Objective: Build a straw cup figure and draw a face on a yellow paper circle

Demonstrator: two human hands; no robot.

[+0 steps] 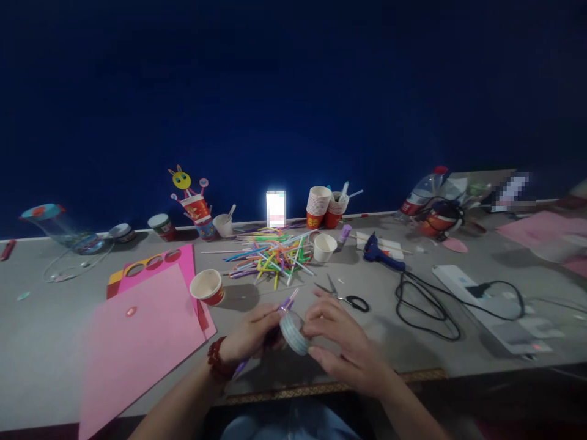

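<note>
Close to the table's front edge, my left hand [257, 333] is closed around a bundle of purple straws [287, 304], whose ends stick out above and below the fist. My right hand [337, 339] has its thumb and fingers around a roll of clear tape [295, 333], which is tilted and touches the straws' side of my left hand. Motion blurs the tape a little. Scissors [342, 297] with black handles lie just beyond my right hand. A pile of coloured straws [275, 256] is spread behind both hands.
Pink sheets [142, 342] lie at left beside a paper cup [208, 287]. Another cup [324, 247] stands behind the scissors. At right are a blue glue gun [383, 253], its looped cord and a white power strip [486, 305]. Stacked cups [318, 208] stand at the back.
</note>
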